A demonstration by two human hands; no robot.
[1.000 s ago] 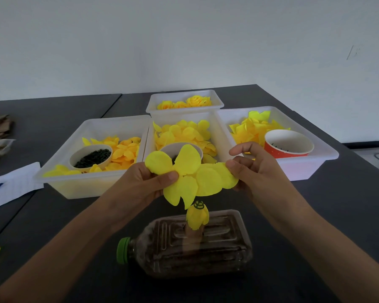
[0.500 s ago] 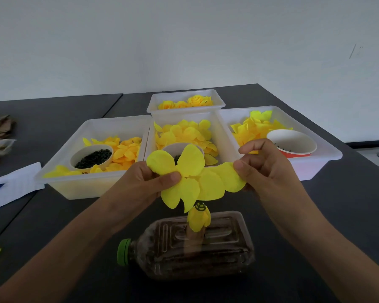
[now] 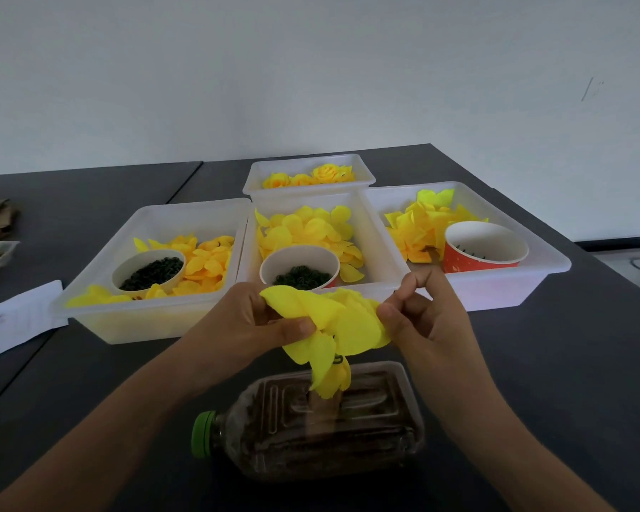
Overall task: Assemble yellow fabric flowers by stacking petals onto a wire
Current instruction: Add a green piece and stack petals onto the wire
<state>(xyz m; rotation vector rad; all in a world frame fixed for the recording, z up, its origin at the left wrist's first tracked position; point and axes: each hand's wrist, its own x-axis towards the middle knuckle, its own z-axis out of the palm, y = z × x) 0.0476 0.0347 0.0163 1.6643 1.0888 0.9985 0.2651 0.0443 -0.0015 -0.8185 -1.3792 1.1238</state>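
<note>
Paper (image 3: 17, 319) with a blue pen lies far to the left of the bottle (image 3: 318, 423). Next, behind the bottle and to its left, is a white tray (image 3: 100, 308) of orange-yellow petals with a cup of small dark green bits (image 3: 149, 269) in it. The middle tray (image 3: 379, 238), right behind the bottle, holds yellow petals and another cup of green bits (image 3: 299, 266). I think the trays sit close so each part is easy to reach.

The left hand (image 3: 244, 323) is just above the bottle. Its thumb and fingers are curled and pinch the left side of the big yellow petal piece (image 3: 333, 319). The piece is crumpled and folds down in the middle, over a small yellow bud (image 3: 333, 380) with a green ring on top. The bud stands up out of the bottle, which lies on its side, so the bottle seems to work as a stand. The wire itself is hidden by the petals.

The right hand (image 3: 425, 319) pinches the right side of the same piece with its fingers bent. Two hands keep the soft cloth steady, likely to push it down onto the wire.

Behind the bottle and to its right is a tray (image 3: 547, 267) with pointy yellow pieces and a red cup (image 3: 484, 249). A far tray (image 3: 363, 171) holds finished flowers (image 3: 311, 177).
</note>
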